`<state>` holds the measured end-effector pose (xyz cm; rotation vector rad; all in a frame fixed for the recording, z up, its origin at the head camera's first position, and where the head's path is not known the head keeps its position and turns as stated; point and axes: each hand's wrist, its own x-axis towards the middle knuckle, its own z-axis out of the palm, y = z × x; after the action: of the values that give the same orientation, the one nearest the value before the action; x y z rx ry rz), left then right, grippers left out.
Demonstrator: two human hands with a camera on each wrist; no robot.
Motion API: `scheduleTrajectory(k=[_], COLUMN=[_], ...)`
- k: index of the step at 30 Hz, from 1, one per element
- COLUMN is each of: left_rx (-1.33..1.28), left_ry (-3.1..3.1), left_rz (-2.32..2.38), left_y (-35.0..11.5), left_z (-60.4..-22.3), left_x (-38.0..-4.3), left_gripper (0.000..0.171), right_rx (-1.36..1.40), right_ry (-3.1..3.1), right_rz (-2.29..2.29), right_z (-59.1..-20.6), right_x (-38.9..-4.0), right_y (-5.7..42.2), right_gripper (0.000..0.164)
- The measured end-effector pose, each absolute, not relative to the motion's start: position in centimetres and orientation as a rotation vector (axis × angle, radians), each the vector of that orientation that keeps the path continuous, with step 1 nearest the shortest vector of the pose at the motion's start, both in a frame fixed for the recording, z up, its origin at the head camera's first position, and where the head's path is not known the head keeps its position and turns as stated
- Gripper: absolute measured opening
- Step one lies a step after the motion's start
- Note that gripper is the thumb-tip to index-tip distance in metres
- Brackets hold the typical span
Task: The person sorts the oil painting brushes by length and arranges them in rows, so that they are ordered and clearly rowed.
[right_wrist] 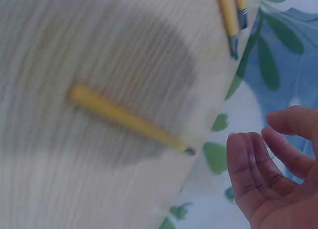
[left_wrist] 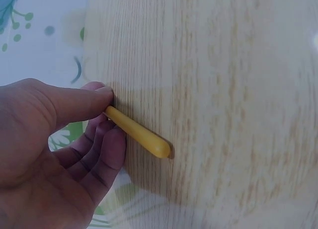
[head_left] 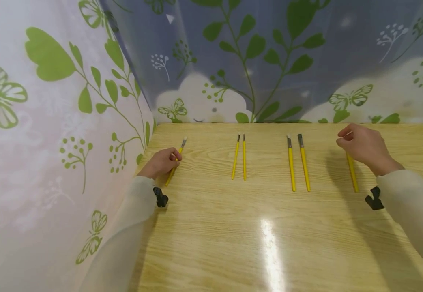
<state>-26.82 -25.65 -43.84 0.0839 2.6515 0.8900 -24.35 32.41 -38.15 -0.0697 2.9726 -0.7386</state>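
At the table's left side, my left hand [head_left: 163, 163] pinches a yellow-handled paintbrush [head_left: 170, 177] between thumb and fingers. Its pale bristles and silver ferrule point away from me, and the rounded handle end [left_wrist: 144, 135] shows in the left wrist view, close over the wood. On the far right, my right hand [head_left: 365, 147] is held above another yellow paintbrush [head_left: 353, 173], hiding that brush's head in the head view. In the right wrist view this brush [right_wrist: 126, 118] lies apart from the right hand [right_wrist: 278, 174], whose fingers are loosely bent with nothing between them.
Two thin yellow brushes [head_left: 244, 160] lie side by side at the middle of the wooden table [head_left: 211, 227]. Right of them are two thicker ones, one pale-tipped [head_left: 291, 170] and one dark-tipped [head_left: 305, 170]. Patterned curtains [head_left: 211, 93] border the table's back and left.
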Motion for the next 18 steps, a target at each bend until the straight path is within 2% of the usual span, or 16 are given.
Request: scheduleTrajectory(k=[14,18], left_rx=[0.108,0.113], left_ry=[2.656,2.668], left_rz=[0.861,0.838], left_y=[-25.4,-25.3], left_z=[-43.3,-43.4], left_x=[-26.7,-26.7], left_gripper=[0.017,0.016], right_rx=[-0.054,-0.106], right_ry=[2.872,2.86], right_rz=[-0.644,-0.583], right_z=[-40.7,-41.7], right_x=[-23.4,-23.6], right_y=[36.5,37.0], right_gripper=[0.053,0.051])
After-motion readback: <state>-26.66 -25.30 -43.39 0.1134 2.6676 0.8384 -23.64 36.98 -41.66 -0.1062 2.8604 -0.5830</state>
